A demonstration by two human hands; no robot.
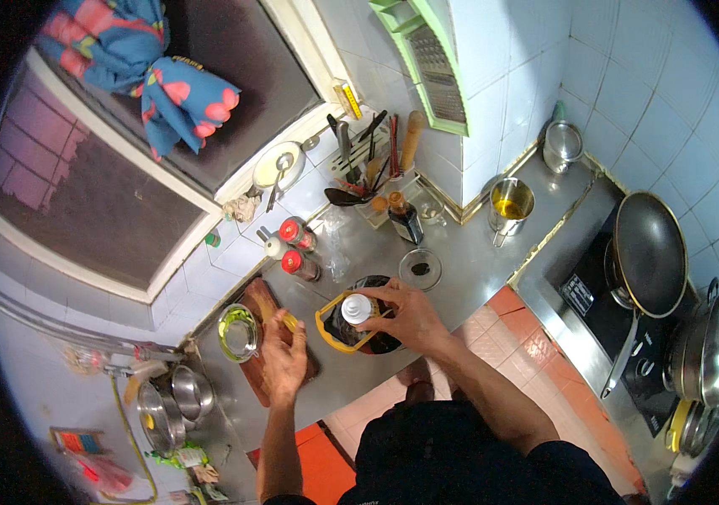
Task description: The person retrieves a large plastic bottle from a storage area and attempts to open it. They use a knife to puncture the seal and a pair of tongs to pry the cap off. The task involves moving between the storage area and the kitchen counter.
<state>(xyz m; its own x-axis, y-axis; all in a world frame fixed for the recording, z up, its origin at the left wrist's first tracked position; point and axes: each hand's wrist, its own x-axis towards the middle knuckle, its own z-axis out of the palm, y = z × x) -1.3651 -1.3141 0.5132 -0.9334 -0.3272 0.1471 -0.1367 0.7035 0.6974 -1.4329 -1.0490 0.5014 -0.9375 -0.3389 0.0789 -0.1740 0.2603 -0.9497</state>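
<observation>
My right hand (pixel 406 314) holds a white ribbed piece (pixel 357 308) between thumb and fingers, over a dark round container or appliance (pixel 379 343) with a yellow frame or handle (pixel 333 341). Whether the white piece is fixed to something below cannot be told. My left hand (pixel 285 360) is closed around a small yellow object (pixel 288 320), perhaps a handle, above a wooden cutting board (pixel 256 376). Left of that hand, a glass bowl (pixel 239 332) with green pieces in it rests partly over the board.
Red-capped jars (pixel 300 265), a dark sauce bottle (pixel 405 222) and a small glass dish (pixel 420 269) stand behind. A steel pot (pixel 511 207) with yellow liquid is at the back right. A wok (pixel 649 254) sits on the cooktop at right. Steel bowls (pixel 160 416) lie at left.
</observation>
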